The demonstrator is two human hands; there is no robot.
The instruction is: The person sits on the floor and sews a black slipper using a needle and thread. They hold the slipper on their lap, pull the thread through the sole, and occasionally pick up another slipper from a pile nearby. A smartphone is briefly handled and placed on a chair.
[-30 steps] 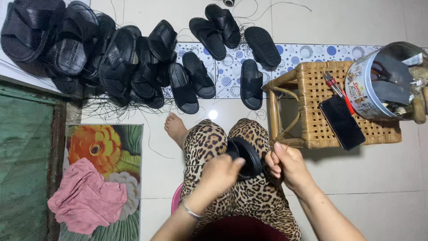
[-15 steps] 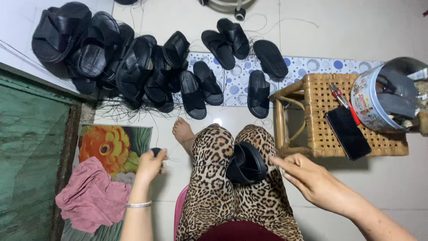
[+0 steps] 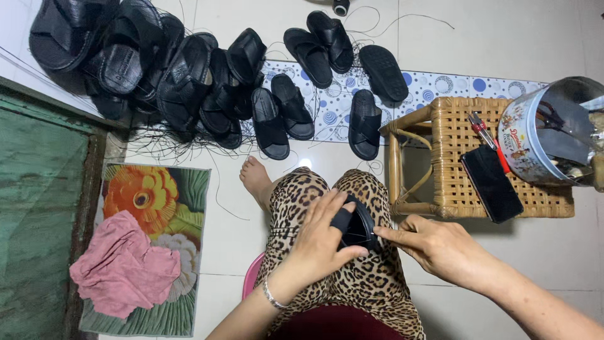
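Black sandal point(image 3: 357, 225), leopard-print trousers point(image 3: 371, 277)

Bare forearms without sleeves, thin silver beaded bracelet point(image 3: 272, 294) on the left wrist, left hand point(image 3: 318, 242) and right hand point(image 3: 440, 245) without rings or gloves, leopard-print trousers point(image 3: 352, 277) in tan and black, dark maroon top at the waist, one bare foot point(image 3: 256, 179)

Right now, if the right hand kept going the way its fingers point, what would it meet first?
The right hand points left at the black sandal on the lap; its fingertips already look to touch it. Beyond lies the left hand.
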